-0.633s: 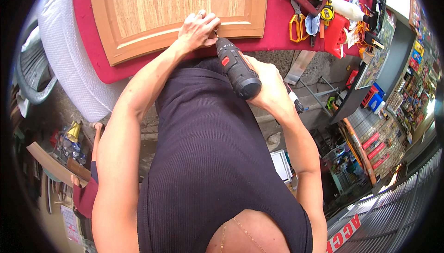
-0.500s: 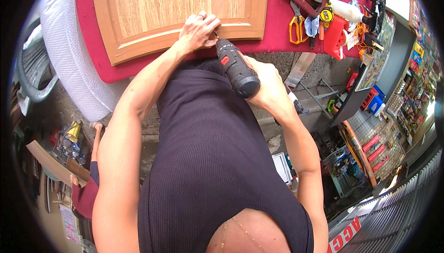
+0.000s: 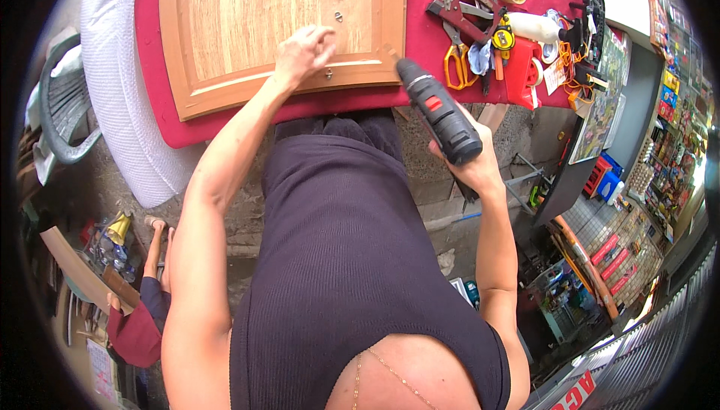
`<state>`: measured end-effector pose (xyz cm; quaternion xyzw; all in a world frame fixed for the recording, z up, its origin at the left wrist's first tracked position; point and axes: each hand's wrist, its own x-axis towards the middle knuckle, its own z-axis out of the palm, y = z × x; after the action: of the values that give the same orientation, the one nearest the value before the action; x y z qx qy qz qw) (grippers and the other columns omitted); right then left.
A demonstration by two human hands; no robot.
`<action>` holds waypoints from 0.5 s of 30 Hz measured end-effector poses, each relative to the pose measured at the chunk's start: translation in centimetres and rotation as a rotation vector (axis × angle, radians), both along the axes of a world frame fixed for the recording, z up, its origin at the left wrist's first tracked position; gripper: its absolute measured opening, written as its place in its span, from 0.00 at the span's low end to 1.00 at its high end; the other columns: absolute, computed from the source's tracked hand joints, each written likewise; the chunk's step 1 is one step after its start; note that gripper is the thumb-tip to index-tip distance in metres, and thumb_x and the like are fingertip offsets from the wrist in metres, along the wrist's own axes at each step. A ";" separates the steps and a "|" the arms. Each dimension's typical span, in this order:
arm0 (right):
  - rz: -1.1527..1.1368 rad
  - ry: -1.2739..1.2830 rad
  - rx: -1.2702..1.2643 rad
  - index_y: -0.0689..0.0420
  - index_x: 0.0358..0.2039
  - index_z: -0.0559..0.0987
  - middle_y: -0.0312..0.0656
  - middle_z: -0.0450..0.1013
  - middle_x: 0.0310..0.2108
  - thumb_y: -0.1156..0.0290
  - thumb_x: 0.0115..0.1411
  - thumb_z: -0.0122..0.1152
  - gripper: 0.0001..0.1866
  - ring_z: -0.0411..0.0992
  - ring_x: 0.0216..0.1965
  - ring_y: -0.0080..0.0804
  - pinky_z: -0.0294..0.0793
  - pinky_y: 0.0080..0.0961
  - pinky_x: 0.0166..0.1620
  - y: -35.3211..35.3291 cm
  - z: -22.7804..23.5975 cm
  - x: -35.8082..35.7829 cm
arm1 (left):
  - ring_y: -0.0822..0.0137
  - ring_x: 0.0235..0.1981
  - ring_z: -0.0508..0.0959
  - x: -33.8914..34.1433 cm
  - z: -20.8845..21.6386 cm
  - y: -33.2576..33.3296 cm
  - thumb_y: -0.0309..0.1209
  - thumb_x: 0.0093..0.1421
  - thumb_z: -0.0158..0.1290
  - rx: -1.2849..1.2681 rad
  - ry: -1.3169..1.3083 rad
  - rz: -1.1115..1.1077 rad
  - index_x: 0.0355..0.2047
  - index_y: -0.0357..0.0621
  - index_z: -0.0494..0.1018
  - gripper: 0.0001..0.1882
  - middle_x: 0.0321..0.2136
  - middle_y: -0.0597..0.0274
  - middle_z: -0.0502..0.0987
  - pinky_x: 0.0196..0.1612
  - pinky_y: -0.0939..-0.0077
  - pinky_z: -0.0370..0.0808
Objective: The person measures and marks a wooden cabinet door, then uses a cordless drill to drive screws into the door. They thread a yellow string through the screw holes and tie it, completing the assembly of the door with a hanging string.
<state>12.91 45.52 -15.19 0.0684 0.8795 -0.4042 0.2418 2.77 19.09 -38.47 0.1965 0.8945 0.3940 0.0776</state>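
Ok so rn the R hand is wrapped around a black cordless drill w/ a red switch, nose angled up-left by the lower R corner of the wooden panel. L hand is over the panel's bottom edge, fingers loosely curled; can't tell if it's touching or if anything tiny is pinched in there. Panel lies flat on a red cloth. Small metal fitting on its bottom rail just below the L hand, plus two little metal bits higher up. R of the panel, same cloth, tools etc.: dark red staple gun, orange-handled scissors, yellow tape measure, white bottle. Further out L there's a white quilted mattress, & bottom L another person in a maroon top.
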 end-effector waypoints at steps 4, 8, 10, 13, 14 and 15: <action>-0.015 0.408 0.298 0.63 0.56 0.66 0.47 0.75 0.39 0.80 0.44 0.66 0.36 0.75 0.38 0.35 0.73 0.27 0.45 5.1 -7.4 0.8 | 0.58 0.32 0.77 -3.1 -0.4 3.3 0.36 0.56 0.55 -0.173 0.137 0.134 0.39 0.53 0.75 0.11 0.31 0.61 0.75 0.34 0.65 0.74; 0.127 0.511 0.542 0.59 0.60 0.62 0.50 0.70 0.46 0.83 0.42 0.62 0.40 0.74 0.42 0.47 0.75 0.34 0.42 8.6 -12.9 0.3 | 0.57 0.33 0.77 -3.2 -2.0 4.0 0.33 0.55 0.56 -0.188 0.090 0.135 0.32 0.48 0.75 0.06 0.31 0.60 0.75 0.34 0.63 0.74; 0.123 0.554 0.547 0.58 0.60 0.62 0.50 0.70 0.47 0.83 0.44 0.59 0.38 0.73 0.43 0.47 0.75 0.34 0.43 9.1 -15.5 -0.1 | 0.58 0.32 0.77 -3.0 -2.1 3.8 0.32 0.55 0.57 -0.235 0.009 0.209 0.31 0.45 0.74 0.06 0.31 0.59 0.74 0.34 0.64 0.74; 0.067 0.592 0.539 0.59 0.58 0.64 0.47 0.69 0.45 0.82 0.45 0.57 0.36 0.73 0.38 0.45 0.75 0.34 0.39 9.4 -17.7 -0.7 | 0.60 0.30 0.77 -3.2 -1.1 4.3 0.30 0.54 0.57 -0.263 -0.060 0.254 0.30 0.42 0.73 0.07 0.30 0.57 0.75 0.33 0.67 0.73; 0.044 0.572 0.527 0.58 0.58 0.64 0.47 0.68 0.45 0.82 0.44 0.57 0.36 0.73 0.39 0.45 0.75 0.34 0.40 9.4 -18.3 -0.8 | 0.61 0.28 0.76 -3.1 -1.1 4.1 0.30 0.54 0.57 -0.262 -0.058 0.268 0.30 0.42 0.73 0.07 0.29 0.57 0.75 0.33 0.68 0.73; 0.024 0.551 0.517 0.57 0.58 0.64 0.47 0.68 0.44 0.82 0.44 0.58 0.37 0.73 0.39 0.44 0.75 0.34 0.40 9.4 -18.8 -0.8 | 0.62 0.27 0.76 -2.9 -0.7 4.3 0.31 0.54 0.57 -0.259 -0.059 0.282 0.31 0.42 0.73 0.07 0.29 0.58 0.75 0.32 0.69 0.73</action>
<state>12.13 54.91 -33.98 0.0058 0.9852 -0.1694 -0.0243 -0.12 23.42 -39.18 0.0462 0.9537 0.2881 0.0723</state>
